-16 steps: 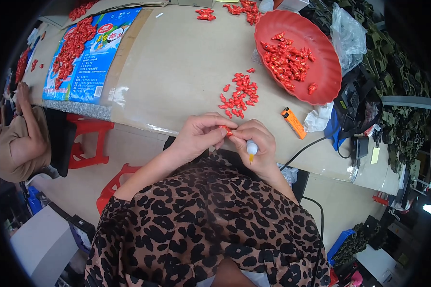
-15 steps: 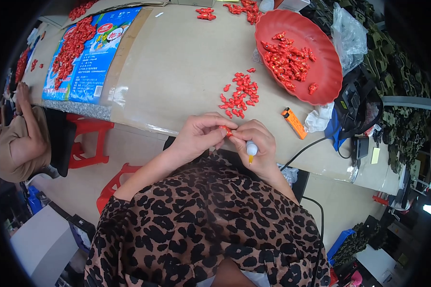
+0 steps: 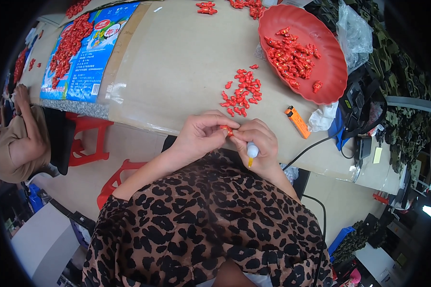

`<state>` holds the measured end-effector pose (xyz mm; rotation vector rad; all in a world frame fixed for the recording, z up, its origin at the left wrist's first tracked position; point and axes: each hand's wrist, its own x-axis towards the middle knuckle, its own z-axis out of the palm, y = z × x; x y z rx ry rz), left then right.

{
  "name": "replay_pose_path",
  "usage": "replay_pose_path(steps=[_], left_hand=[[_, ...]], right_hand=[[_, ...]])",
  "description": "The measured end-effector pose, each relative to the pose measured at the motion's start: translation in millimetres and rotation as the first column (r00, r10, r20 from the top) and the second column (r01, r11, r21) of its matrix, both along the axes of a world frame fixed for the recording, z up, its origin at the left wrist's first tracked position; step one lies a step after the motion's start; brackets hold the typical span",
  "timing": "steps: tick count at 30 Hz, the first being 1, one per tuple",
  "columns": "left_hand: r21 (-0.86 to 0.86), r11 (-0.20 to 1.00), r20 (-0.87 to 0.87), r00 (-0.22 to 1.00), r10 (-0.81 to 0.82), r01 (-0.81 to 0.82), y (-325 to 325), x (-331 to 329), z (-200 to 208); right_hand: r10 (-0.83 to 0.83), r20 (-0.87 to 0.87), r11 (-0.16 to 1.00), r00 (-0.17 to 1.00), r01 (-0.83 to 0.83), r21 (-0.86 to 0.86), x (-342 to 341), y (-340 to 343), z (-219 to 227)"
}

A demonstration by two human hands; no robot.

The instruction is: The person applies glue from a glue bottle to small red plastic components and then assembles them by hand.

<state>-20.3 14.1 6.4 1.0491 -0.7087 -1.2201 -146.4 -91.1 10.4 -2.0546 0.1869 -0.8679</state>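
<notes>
Hands meet at table edge, pinching one small red piece (image 3: 226, 129).
Left hand (image 3: 199, 135) and right hand (image 3: 259, 143) both grip it; right also clasps a white tube (image 3: 252, 152). Tan table (image 3: 177, 62): loose red pile (image 3: 242, 92) at 12 o'clock, red tray (image 3: 330, 76) at 1 o'clock.
</notes>
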Motion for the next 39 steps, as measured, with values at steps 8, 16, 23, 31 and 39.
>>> replay_pose_path(steps=[8,16,23,31,39], left_hand=[[0.042,0.999,0.000,1.000,-0.004,0.004,-0.8,-0.5,0.8],[0.010,1.000,0.033,0.999,0.018,-0.018,-0.8,-4.0,-2.2],[-0.016,0.999,0.021,0.998,0.053,-0.052,-1.9,-6.6,-2.0],[0.041,0.999,0.002,1.000,0.031,-0.031,-2.8,-7.2,-0.1],[-0.048,0.998,-0.005,1.000,0.027,-0.028,-2.8,-8.9,-2.4]], right_hand=[[-0.055,-0.009,0.997,0.998,0.055,0.045,-0.1,2.4,-0.6],[-0.053,-0.023,0.995,0.998,0.055,0.082,-1.5,2.8,0.2],[-0.047,-0.029,0.994,0.998,0.050,0.092,-0.4,2.9,0.6],[-0.048,-0.060,0.991,0.997,0.055,0.121,-2.2,1.7,0.6],[-0.044,-0.093,0.979,0.995,0.061,0.195,-3.9,3.3,0.9]])
